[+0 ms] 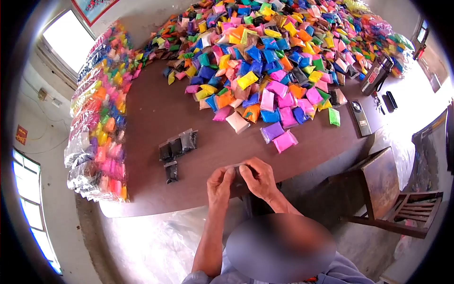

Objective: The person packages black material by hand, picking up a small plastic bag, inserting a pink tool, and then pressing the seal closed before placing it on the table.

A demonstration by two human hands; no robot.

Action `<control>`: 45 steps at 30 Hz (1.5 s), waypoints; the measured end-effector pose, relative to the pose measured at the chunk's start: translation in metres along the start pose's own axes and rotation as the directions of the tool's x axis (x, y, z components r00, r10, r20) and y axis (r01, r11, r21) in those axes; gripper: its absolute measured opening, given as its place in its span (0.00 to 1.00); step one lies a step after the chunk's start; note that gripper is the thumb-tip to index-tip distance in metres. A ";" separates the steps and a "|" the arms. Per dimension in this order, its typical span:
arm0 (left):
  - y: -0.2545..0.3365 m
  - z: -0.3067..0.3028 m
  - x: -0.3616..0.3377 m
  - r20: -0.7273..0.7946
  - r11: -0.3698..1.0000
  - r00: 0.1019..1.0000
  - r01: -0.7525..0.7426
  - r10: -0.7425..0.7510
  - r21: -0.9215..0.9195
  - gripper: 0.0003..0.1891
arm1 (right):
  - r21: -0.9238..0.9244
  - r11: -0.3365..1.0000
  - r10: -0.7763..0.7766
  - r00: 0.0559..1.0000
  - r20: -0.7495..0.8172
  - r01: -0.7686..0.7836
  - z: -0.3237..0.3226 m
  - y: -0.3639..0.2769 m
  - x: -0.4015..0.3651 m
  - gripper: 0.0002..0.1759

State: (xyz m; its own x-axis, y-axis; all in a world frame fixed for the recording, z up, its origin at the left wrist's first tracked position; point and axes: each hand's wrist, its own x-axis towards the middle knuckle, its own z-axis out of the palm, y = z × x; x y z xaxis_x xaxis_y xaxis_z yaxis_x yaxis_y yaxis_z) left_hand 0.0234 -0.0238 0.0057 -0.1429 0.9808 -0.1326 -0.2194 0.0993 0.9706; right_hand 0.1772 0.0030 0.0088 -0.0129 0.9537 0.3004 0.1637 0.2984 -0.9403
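Between my two hands, at the table's front edge, is a small black packet [238,180]. My left hand [219,185] pinches its left side, and my right hand [259,177] pinches its right side, with both thumbs near its top. My fingers cover much of the packet. Left of my hands, a group of clear-wrapped black packets [177,146] lies on the table, with a single black packet [171,172] just in front of it. Beyond my right hand, a pink packet [285,141] and a purple packet [272,132] lie at the near edge of a pile.
A large heap of coloured packets [265,61] covers the back of the brown table [146,109]. Filled clear bags [101,128] line its left edge. A flask [377,75], a phone [360,118] and keys [378,102] are at right, above a wooden chair [378,184].
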 end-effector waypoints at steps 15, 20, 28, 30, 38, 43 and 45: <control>0.032 0.006 -0.020 -0.144 0.983 0.979 -0.125 0.145 0.138 0.10 | -0.021 1.000 0.008 0.988 -0.154 -0.011 -0.006 -0.008 -0.001 0.07; 0.039 -0.049 -0.015 -0.016 0.526 0.832 -0.336 0.555 0.781 0.11 | -0.118 0.991 -0.092 0.957 -0.274 0.061 -0.035 -0.017 0.011 0.05; 0.019 -0.047 -0.015 0.231 0.192 0.839 -0.363 0.492 0.912 0.10 | -0.583 0.768 -0.355 0.934 -0.044 0.264 -0.016 0.000 -0.008 0.13; 0.019 -0.046 -0.013 0.243 0.181 0.850 -0.361 0.468 0.915 0.09 | -0.556 0.778 -0.334 0.942 0.029 0.293 -0.015 0.003 -0.015 0.16; 0.034 -0.046 -0.009 0.363 0.042 0.837 -0.415 0.408 0.909 0.04 | -0.512 0.825 -0.329 0.940 -0.088 0.241 -0.031 0.013 -0.032 0.23; 0.048 -0.048 -0.003 0.442 -0.064 0.852 -0.443 0.279 0.894 0.03 | -0.508 0.817 -0.356 0.932 -0.073 0.273 -0.032 0.013 -0.032 0.23; 0.051 -0.048 0.003 0.480 -0.117 0.838 -0.466 0.259 0.877 0.02 | -0.527 0.808 -0.343 0.937 -0.060 0.262 -0.031 0.016 -0.033 0.19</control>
State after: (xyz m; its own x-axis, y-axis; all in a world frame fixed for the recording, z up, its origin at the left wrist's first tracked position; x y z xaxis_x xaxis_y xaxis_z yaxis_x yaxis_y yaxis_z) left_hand -0.0347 -0.0237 0.0453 0.2865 0.9285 0.2364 0.9387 -0.3213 0.1245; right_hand 0.2110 -0.0249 -0.0107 -0.0088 0.7891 0.6142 0.6488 0.4719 -0.5969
